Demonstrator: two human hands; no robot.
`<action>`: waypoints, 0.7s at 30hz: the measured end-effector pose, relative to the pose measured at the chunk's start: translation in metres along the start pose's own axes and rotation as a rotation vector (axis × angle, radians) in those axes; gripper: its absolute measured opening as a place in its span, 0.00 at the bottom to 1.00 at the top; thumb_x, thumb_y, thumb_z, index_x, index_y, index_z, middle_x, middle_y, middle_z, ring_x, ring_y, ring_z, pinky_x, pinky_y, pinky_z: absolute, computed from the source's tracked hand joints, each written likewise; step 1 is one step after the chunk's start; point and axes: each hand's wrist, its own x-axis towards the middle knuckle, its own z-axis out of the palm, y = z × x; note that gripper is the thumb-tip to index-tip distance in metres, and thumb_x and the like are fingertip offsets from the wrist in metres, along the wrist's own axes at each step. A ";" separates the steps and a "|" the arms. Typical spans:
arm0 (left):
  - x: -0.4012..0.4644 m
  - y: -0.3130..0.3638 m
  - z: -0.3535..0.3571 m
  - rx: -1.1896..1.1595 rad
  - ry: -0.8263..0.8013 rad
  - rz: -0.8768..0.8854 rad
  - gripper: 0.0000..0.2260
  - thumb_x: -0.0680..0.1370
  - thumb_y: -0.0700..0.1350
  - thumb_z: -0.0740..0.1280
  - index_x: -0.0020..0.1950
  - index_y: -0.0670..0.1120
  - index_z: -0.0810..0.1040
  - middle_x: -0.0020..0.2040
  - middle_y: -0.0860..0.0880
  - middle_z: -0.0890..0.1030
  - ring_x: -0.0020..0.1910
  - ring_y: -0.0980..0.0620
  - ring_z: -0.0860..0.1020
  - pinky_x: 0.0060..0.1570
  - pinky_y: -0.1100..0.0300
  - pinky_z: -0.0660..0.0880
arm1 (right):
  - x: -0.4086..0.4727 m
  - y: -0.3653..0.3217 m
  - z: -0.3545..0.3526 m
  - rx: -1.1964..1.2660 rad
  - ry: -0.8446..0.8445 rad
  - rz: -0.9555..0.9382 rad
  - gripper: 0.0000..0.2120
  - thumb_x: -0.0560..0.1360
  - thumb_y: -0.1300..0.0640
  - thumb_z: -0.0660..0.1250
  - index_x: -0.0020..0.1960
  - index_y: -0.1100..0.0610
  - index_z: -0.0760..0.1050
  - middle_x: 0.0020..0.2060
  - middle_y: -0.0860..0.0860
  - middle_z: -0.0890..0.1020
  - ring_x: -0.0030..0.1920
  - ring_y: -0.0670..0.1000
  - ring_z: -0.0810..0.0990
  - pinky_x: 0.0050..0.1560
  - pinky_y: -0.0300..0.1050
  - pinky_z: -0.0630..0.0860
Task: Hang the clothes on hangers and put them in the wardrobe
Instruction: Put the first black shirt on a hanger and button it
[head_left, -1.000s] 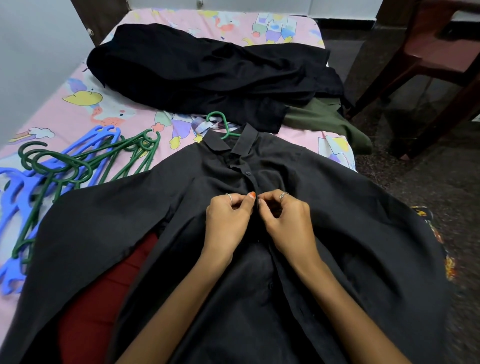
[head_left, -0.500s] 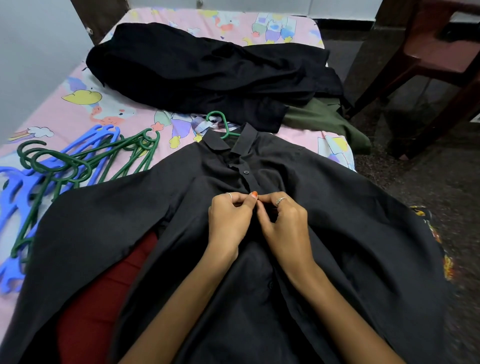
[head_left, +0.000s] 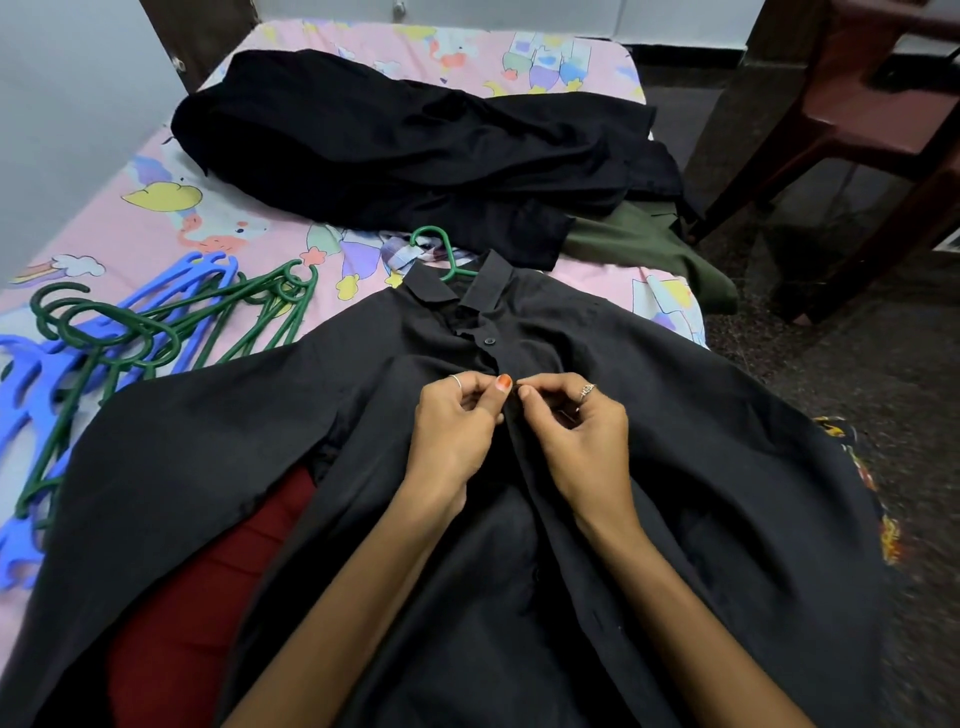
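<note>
A dark grey shirt (head_left: 701, 467) lies spread face up across the bed and my lap, collar away from me. A green hanger (head_left: 441, 249) is inside it, its hook sticking out past the collar. My left hand (head_left: 457, 426) and my right hand (head_left: 576, 431) meet at the shirt's front placket, just below the fastened top button. Both pinch the placket edges between thumb and fingers. The button they work on is hidden between the fingertips.
A heap of black clothes (head_left: 415, 150) lies further up the pink bed (head_left: 156, 234), with an olive garment (head_left: 649, 249) at its right end. Loose green hangers (head_left: 171, 332) and blue hangers (head_left: 31, 374) lie at the left. A brown chair (head_left: 857, 114) stands on the floor at right.
Both hands stayed at the same spot on the placket. The fingertips shifted slightly against each other; the shirt has not moved.
</note>
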 end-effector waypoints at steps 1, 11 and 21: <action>0.001 0.001 -0.002 -0.012 -0.029 0.015 0.08 0.78 0.42 0.67 0.39 0.45 0.80 0.29 0.57 0.79 0.29 0.64 0.74 0.39 0.67 0.72 | 0.002 -0.001 -0.001 0.048 -0.017 0.026 0.03 0.74 0.67 0.68 0.45 0.62 0.81 0.40 0.54 0.84 0.40 0.44 0.82 0.44 0.33 0.75; 0.022 0.018 -0.016 0.084 -0.302 0.085 0.09 0.78 0.41 0.67 0.38 0.44 0.77 0.33 0.49 0.76 0.29 0.59 0.72 0.36 0.69 0.71 | 0.033 -0.015 -0.016 -0.024 -0.273 0.196 0.07 0.74 0.65 0.69 0.40 0.57 0.76 0.36 0.51 0.80 0.36 0.44 0.76 0.40 0.35 0.72; 0.056 0.037 0.007 0.449 -0.188 0.225 0.10 0.78 0.47 0.68 0.38 0.46 0.79 0.29 0.50 0.78 0.23 0.63 0.73 0.32 0.69 0.70 | -0.008 -0.061 -0.027 -0.818 -0.254 -0.032 0.20 0.70 0.43 0.72 0.48 0.55 0.66 0.47 0.48 0.72 0.48 0.50 0.71 0.46 0.45 0.68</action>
